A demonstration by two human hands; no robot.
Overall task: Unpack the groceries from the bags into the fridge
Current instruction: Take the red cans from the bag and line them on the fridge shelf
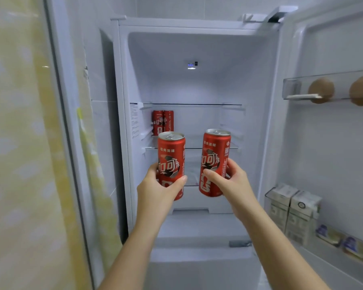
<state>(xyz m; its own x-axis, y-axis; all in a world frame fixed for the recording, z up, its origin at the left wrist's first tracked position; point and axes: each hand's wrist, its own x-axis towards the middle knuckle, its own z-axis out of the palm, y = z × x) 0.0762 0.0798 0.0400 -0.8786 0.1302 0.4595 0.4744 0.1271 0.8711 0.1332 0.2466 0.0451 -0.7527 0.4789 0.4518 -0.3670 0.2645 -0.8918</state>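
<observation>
Both forearms reached forward from the bottom edge, each hand wrapped around a can. Left hand (pixel 155 189) gripped the lower half of the left cola can (pixel 171 155), thumb across its front. Right hand (pixel 233 181) gripped the right cola can (pixel 215 155) the same way. Both red cans were held roughly upright, side by side without touching, in front of the open fridge (pixel 197 59) at the level of its middle shelves.

On the right, the open fridge door (pixel 333 143) carried a lower door bin (pixel 269 195) with two milk cartons (pixel 291 210) standing together and some small packets (pixel 343 241) beside them; the print was too blurred to read. Inside, two more cola cans (pixel 162 122) stood touching at the left rear of a glass shelf (pixel 233 147). Higher on the door, two brown eggs (pixel 320 90) sat in a clear egg rack (pixel 291 86). A small lit display (pixel 192 65) glowed on the back wall.
</observation>
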